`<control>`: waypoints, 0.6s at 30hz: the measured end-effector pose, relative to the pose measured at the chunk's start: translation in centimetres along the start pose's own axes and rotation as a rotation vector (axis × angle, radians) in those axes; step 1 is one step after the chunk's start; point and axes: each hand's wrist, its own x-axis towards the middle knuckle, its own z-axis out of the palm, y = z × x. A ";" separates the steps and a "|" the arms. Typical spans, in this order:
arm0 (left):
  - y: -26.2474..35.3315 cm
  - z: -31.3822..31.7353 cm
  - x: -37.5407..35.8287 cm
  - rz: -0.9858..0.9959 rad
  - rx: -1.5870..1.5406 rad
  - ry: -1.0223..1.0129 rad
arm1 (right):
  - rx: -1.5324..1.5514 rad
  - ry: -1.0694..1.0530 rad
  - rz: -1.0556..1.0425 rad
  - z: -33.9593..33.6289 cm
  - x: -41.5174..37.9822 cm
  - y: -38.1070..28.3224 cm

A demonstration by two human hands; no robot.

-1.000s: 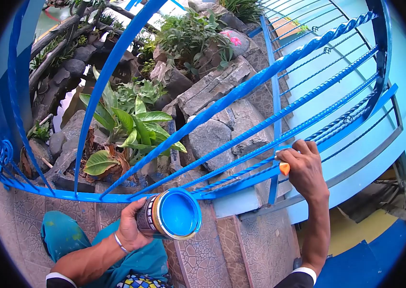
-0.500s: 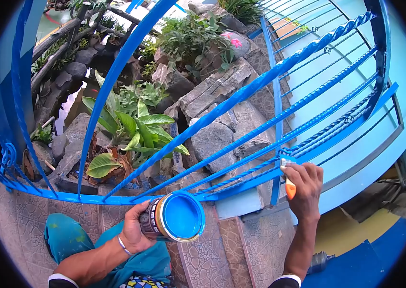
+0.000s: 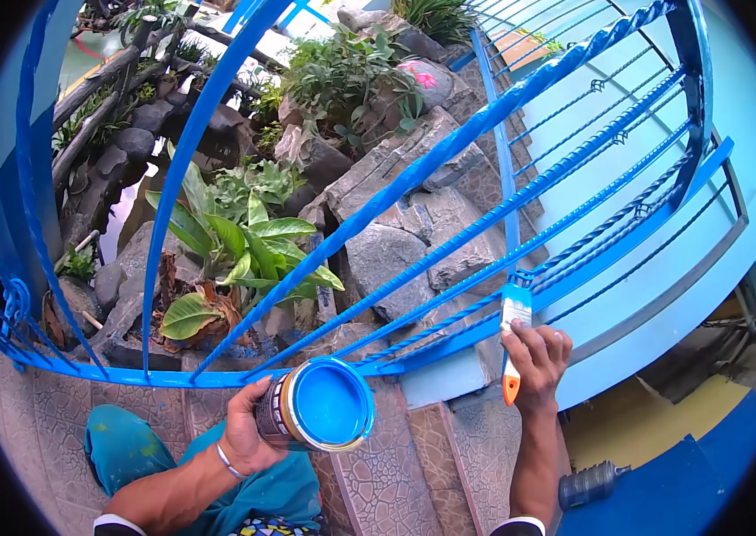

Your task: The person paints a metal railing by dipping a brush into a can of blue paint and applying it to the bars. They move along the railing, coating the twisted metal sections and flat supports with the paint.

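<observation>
A can of blue paint [image 3: 331, 404] is gripped from its left side by my left hand [image 3: 248, 429], its open mouth tilted up at me. My right hand [image 3: 538, 366] is closed around a paintbrush [image 3: 515, 308] with a white and orange handle. Blue paint coats the bristles, which point up and meet a bar near a scroll ornament of the blue metal railing [image 3: 449, 344]. Twisted blue bars [image 3: 413, 174] of this railing spread out in front of me, looking wet and glossy in places.
Beyond the railing lie grey rocks [image 3: 391, 268] and a leafy plant [image 3: 244, 246]. Patterned stone tiles [image 3: 387, 482] form steps below me. At the lower right a dark plastic bottle [image 3: 588, 485] lies on a blue surface [image 3: 664, 500]. A light blue wall [image 3: 628, 348] curves along the right.
My right hand has moved left and slightly down, and the brush now stands more upright with its bristles showing. The paint can has shifted slightly left with my left hand.
</observation>
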 end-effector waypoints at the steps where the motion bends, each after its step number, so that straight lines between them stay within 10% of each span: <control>1: 0.0 0.1 -0.1 -0.003 -0.005 -0.001 | 0.032 0.048 0.066 0.3 -0.5 0.4; 18: 0.2 -1.1 0.2 -0.038 0.007 -0.069 | 0.848 0.585 0.969 3.9 -3.8 4.9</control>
